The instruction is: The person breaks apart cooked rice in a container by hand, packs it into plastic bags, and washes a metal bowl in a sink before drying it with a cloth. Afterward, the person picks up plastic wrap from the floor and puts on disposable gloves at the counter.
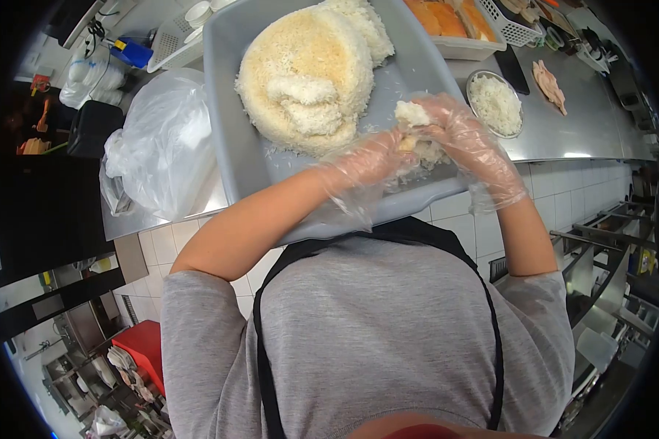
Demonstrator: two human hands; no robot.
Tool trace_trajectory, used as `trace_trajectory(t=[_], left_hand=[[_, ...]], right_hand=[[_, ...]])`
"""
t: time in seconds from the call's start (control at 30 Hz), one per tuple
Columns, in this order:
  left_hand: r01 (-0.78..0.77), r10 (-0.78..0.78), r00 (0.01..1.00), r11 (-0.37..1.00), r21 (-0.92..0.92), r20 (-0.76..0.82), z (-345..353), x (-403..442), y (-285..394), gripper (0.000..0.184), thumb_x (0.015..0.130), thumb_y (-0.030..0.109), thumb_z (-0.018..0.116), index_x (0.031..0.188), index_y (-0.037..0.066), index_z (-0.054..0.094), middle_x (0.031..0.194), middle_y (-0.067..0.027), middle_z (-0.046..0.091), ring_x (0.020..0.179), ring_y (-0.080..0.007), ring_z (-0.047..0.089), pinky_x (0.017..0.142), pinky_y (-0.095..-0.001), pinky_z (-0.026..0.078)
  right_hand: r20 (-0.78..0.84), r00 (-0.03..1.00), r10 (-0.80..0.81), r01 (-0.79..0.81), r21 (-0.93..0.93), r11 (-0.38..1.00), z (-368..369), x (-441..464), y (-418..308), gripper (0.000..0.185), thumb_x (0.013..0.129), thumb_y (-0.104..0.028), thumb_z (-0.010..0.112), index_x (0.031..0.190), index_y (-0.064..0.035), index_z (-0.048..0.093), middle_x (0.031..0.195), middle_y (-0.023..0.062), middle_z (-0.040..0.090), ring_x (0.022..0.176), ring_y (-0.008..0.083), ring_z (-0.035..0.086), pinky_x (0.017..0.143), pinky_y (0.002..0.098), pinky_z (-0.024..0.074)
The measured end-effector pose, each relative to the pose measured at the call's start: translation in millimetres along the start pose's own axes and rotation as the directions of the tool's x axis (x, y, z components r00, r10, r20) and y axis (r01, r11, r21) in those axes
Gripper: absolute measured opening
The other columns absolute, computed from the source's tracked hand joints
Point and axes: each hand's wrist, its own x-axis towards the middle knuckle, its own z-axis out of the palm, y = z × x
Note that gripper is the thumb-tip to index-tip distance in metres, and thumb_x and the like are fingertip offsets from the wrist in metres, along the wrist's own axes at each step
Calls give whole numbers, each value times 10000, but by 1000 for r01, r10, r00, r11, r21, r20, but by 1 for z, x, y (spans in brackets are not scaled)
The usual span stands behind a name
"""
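Note:
Both my hands wear clear plastic gloves and meet over the near right corner of a grey tub [231, 132]. My left hand [377, 157] and my right hand [458, 128] have their fingers curled around a clump of white rice [411, 113], which shows between them. Loose rice lies in the tub just beneath my hands. A big round mound of rice [307, 66] fills the tub's left part, with smaller lumps on top and another portion behind it. My fingertips are partly hidden by the gloves and the rice.
Right of the tub, a round bowl of rice [495, 104] stands on the steel counter [564, 135], near a dark flat object [512, 71] and a pink glove-like item [549, 86]. A container of orange food [447, 22] is behind. Plastic bags [161, 143] lie on the left.

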Motion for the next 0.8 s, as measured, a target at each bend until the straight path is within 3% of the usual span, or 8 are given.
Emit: trace_trajectory(t=[0.13, 0.2, 0.33, 0.47, 0.57, 0.63, 0.73, 0.8], left_hand=[[50, -59, 997, 983, 174, 44, 5, 0, -1, 411, 875, 305, 533, 1219, 82, 490, 1033, -210, 580, 960, -324, 556, 807, -397, 436], [23, -33, 998, 981, 190, 47, 4, -1, -5, 381, 873, 326, 532, 1143, 59, 552, 984, -220, 593, 904, -365, 565, 809, -410, 431], [46, -68, 995, 961, 271, 71, 0, -4, -3, 434, 839, 359, 576, 1141, 49, 545, 966, -220, 597, 926, -352, 569, 818, -399, 431], [-34, 13, 997, 967, 254, 82, -10, -11, -22, 541, 785, 328, 642, 1214, 49, 465, 1047, -191, 578, 942, -321, 580, 843, -407, 438], [-171, 135, 972, 968, 183, 191, -19, -17, -27, 457, 816, 188, 593, 1234, 82, 443, 1071, -159, 565, 927, -279, 585, 837, -398, 460], [220, -233, 948, 972, 84, 218, -26, -19, -8, 409, 817, 81, 546, 1217, 103, 461, 1007, -129, 574, 902, -237, 585, 823, -382, 472], [303, -298, 941, 953, -10, 158, -31, -18, 3, 395, 811, 75, 559, 1197, 114, 481, 938, -103, 575, 869, -203, 579, 794, -365, 473], [223, -231, 968, 971, 87, 94, -27, -17, -8, 370, 803, 86, 575, 1165, 98, 500, 929, -112, 583, 855, -221, 585, 788, -367, 469]], right_hand=[[68, 996, 62, -58, -64, 996, -5, -1, -10, 349, 810, -320, 587, 1074, -93, 592, 1083, 78, 579, 1013, 238, 538, 882, 342, 423], [2, 999, -37, 36, -298, 954, -5, -5, -5, 324, 790, -328, 598, 1019, -97, 605, 1023, 68, 598, 998, 237, 547, 862, 343, 434], [82, 995, -58, 80, -305, 949, -13, -7, 3, 343, 754, -315, 631, 1027, -111, 596, 1054, 70, 585, 1005, 236, 545, 851, 350, 438], [154, 982, 110, -71, -241, 968, -28, -9, -16, 345, 729, -258, 662, 1038, -122, 593, 1122, 69, 567, 1058, 252, 524, 879, 349, 439], [195, 976, 91, -58, -172, 983, -27, -7, 0, 376, 735, -243, 658, 1089, -140, 584, 1130, 70, 565, 1078, 249, 515, 898, 351, 431], [189, 982, 10, 19, -150, 988, -27, -4, 2, 389, 740, -237, 656, 1112, -150, 580, 1111, 75, 574, 1071, 247, 517, 903, 355, 428], [327, 937, 126, -89, -126, 988, -33, 2, -3, 407, 764, -291, 635, 1149, -175, 571, 1066, 94, 591, 1024, 257, 538, 886, 369, 431], [265, 963, 54, 15, -249, 968, -29, 1, 3, 390, 791, -341, 599, 1135, -160, 579, 1028, 104, 607, 991, 267, 556, 867, 375, 435]])
